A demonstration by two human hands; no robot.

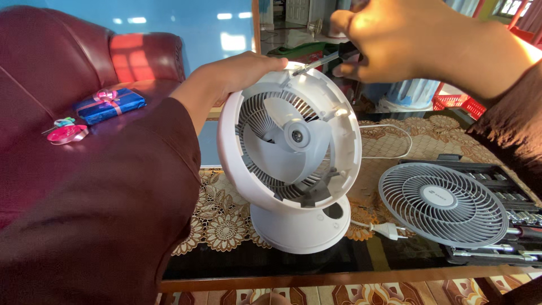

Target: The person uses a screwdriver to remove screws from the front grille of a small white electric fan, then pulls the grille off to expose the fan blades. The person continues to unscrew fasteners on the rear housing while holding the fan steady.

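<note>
One white fan [291,152] stands on the table [237,262], its open front facing us. The left hand [237,73] has its fingers closed over the fan's top rim. The right hand [406,39] fingers grip one screwdriver [324,59]. Its long shaft slants down-left, tip at the rim by the left fingers. One grey grille [443,203] lies apart.

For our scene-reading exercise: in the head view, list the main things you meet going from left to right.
Pink ribbon roll → blue wrapped gift box → left hand → white fan body → right hand with screwdriver → grey fan grille → tool case.
</note>
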